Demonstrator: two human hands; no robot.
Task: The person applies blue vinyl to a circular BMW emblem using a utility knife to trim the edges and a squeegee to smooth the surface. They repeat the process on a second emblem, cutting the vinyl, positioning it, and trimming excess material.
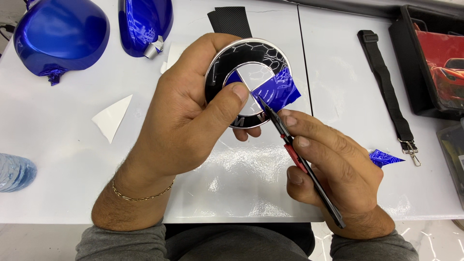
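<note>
My left hand holds a round car badge above the white table, thumb pressed near its centre. The badge has a chrome rim, a black ring and quartered centre. A piece of glossy blue vinyl film covers its lower right quarter and sticks out past it. My right hand grips a slim black and red craft knife like a pen. The blade tip touches the film's edge near the badge's centre.
Two blue wrapped mirror covers lie at the back left. Also on the table: a white backing scrap, a blue film offcut, a black strap, carbon-look film, a black case with a red picture at right, a water bottle at left.
</note>
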